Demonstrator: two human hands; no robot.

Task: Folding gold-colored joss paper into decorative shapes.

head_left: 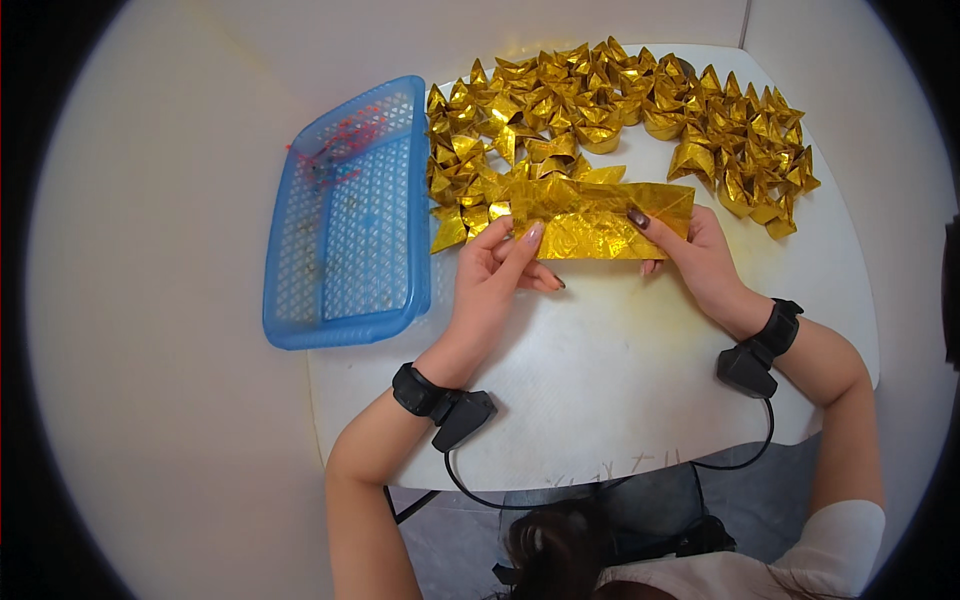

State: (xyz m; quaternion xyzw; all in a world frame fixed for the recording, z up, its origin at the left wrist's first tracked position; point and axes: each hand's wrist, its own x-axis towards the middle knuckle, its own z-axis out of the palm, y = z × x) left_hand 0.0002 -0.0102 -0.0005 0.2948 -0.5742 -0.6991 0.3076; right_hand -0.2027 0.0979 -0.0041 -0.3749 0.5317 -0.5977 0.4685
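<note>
Between my two hands a sheet of gold foil paper (pixel 590 222) is held out lengthwise, its surface creased and shiny. My left hand (pixel 500 262) pinches its left end, thumb on top and some fingers underneath. At the right end my right hand (pixel 698 255) grips it the same way, thumb pressed on the foil. Just beyond the sheet, many folded gold paper ingots (pixel 560 90) with pointed tips crowd the far side of the table. The sheet hides some of the nearest ones.
A blue plastic basket (pixel 422 230) with lattice sides stands at the left edge of the white table (pixel 600 370), thin red strands (pixel 350 140) inside it. Black wrist devices (pixel 455 412) with cables sit on both my forearms. Pale walls (pixel 180 300) stand close around the table.
</note>
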